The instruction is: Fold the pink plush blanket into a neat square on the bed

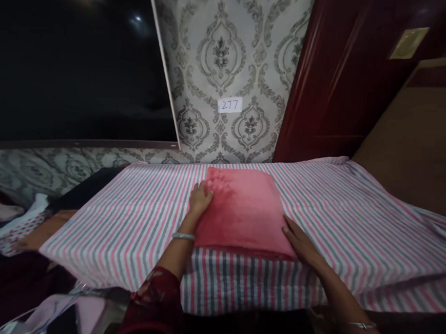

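A flat, squarish pink-red cloth [248,210], apparently folded, lies on a striped sheet [134,211]. Its left part is a darker red and its right part a paler pink. My left hand [200,200] rests on the cloth's left edge, fingers apart and pointing away from me. At the right edge, my right hand [298,240] touches the cloth with its fingers stretched out. Neither hand grips the cloth. The underside of the cloth is hidden.
The sheet covers a raised surface against a patterned wall [220,48], where a paper label [230,105] reads 277. A large dark screen [76,63] stands at left. On the right are a dark red door frame [330,83] and a brown panel [426,136]. Clothes [21,228] lie at lower left.
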Available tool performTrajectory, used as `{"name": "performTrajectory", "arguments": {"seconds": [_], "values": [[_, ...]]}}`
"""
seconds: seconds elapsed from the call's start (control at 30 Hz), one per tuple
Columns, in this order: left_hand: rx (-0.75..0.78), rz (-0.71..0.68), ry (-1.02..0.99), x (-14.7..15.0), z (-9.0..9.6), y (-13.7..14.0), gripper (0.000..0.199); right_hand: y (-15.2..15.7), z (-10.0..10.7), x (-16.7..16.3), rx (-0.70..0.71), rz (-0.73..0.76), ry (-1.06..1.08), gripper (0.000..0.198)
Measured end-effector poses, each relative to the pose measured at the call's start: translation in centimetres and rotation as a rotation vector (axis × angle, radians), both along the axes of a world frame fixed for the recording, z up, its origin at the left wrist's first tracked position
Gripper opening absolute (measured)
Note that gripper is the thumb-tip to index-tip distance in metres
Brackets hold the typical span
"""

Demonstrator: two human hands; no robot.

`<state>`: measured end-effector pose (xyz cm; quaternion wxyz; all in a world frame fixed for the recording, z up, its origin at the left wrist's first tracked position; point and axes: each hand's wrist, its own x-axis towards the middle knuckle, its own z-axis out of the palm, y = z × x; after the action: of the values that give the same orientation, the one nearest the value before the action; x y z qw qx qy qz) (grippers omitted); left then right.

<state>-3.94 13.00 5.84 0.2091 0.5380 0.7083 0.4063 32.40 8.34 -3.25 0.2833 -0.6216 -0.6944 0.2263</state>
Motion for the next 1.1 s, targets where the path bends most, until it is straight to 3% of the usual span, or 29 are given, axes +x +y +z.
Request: {"name": "performTrajectory", "arguments": {"seconds": [0.17, 0.3, 0.43, 0.57, 0.67, 0.93, 1.1], "values": [[-0.072, 0.029, -0.294, -2.3, -2.8, -4.0, 0.053, 0.4, 0.1, -1.4, 0.029, -0.064, 0.217, 0.077], [-0.072, 0.020, -0.479, -2.5, -4.4, -5.9, 0.056, -0.4, 0.8, -2.5, -0.002, -0.132, 0.389, 0.077], [-0.097, -0.057, -0.657, -2.5, -3.9, -6.2, 0.052, -2.1, 2.4, -3.0, -0.057, -0.132, 0.546, 0.083], [-0.167, -0.178, -0.823, -2.5, -2.8, -6.0, 0.045, -3.5, 4.3, -3.6, -0.246, -0.170, 0.786, 0.093], [-0.165, -0.253, -0.964, -2.2, -2.3, -5.9, 0.042, -3.3, 5.2, -4.0, -0.330, -0.148, 0.804, 0.102], [-0.007, -0.226, -1.007, -1.7, -0.3, -6.4, 0.058, -2.7, 6.8, -2.9, -0.052, -0.053, 0.678, 0.099], [-0.052, -0.240, -1.070, -2.6, -2.2, -9.1, 0.065, -4.6, 5.8, -1.1, -0.348, -0.075, 0.748, 0.102]]}}
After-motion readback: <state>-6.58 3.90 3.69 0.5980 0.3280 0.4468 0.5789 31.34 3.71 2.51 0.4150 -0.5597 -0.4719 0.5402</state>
